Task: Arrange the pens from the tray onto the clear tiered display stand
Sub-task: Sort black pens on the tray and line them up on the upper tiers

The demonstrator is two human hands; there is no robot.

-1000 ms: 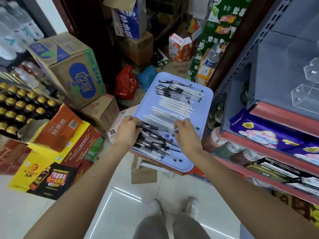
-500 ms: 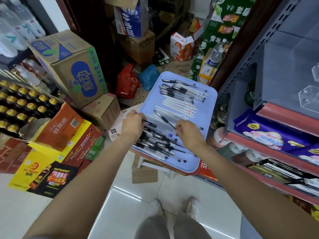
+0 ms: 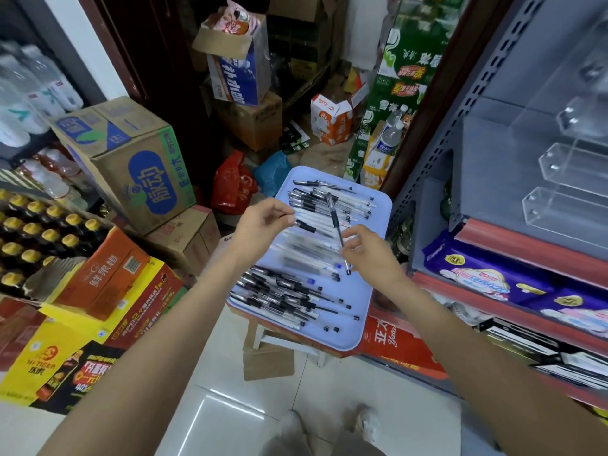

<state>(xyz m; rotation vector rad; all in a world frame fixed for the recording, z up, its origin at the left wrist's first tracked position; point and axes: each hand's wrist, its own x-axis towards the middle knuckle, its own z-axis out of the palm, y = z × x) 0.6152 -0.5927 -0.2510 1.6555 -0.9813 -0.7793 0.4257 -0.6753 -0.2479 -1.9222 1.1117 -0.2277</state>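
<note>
A pale blue tray (image 3: pixel 378 284) on a small stool holds several black-capped and clear pens, heaped at its near end (image 3: pixel 283 294) and lined up at its far end (image 3: pixel 332 199). My left hand (image 3: pixel 263 225) hovers above the tray's left side and pinches one pen (image 3: pixel 307 228) by its end. My right hand (image 3: pixel 371 251) pinches another pen (image 3: pixel 335 222), tilted almost upright over the tray's middle. The clear tiered display stand (image 3: pixel 559 179) sits on the grey shelf at the right, and I see no pens in it.
Cardboard drink cartons (image 3: pixel 131 166) and bottle crates (image 3: pixel 36 235) crowd the left. Red and blue bags (image 3: pixel 237 185) lie behind the tray. The metal shelf unit (image 3: pixel 513 258) at the right carries purple packets. White floor tiles (image 3: pixel 230 406) lie below, with my shoes showing.
Both hands rose from the pile at the tray's near end, each lifting one pen. The camera tilted up, showing more of the stand.
</note>
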